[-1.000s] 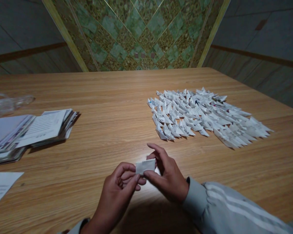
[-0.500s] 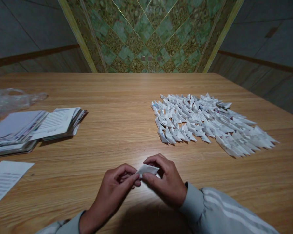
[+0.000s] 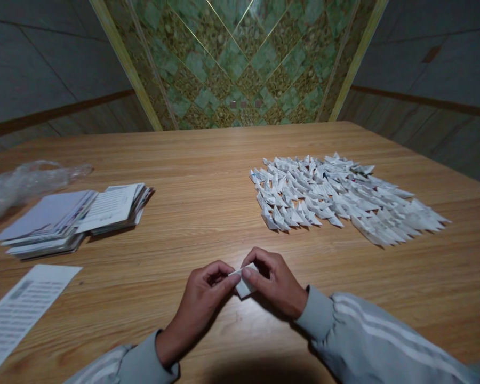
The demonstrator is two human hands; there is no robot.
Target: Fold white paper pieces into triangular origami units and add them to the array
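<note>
A small piece of folded white paper (image 3: 245, 288) is held between my two hands, just above the table near its front edge. My left hand (image 3: 209, 290) pinches its left corner between thumb and fingers. On the other side my right hand (image 3: 275, 282) grips the paper, with the thumb pressed on its near face. Beyond my right hand, many folded paper boats (image 3: 312, 192) stand packed in rows on the table.
Two stacks of paper sheets (image 3: 44, 216) lie on the left of the wooden table (image 3: 192, 176), with a crumpled clear plastic bag (image 3: 28, 181) behind them. A single printed sheet (image 3: 28, 306) rests nearer to me. A tiled wall (image 3: 244, 64) rises at the back.
The folded paper has been turned in my fingers, so a squarish flap now points down toward me. My left hand has shifted right and slightly up. The camera view has tilted a little.
</note>
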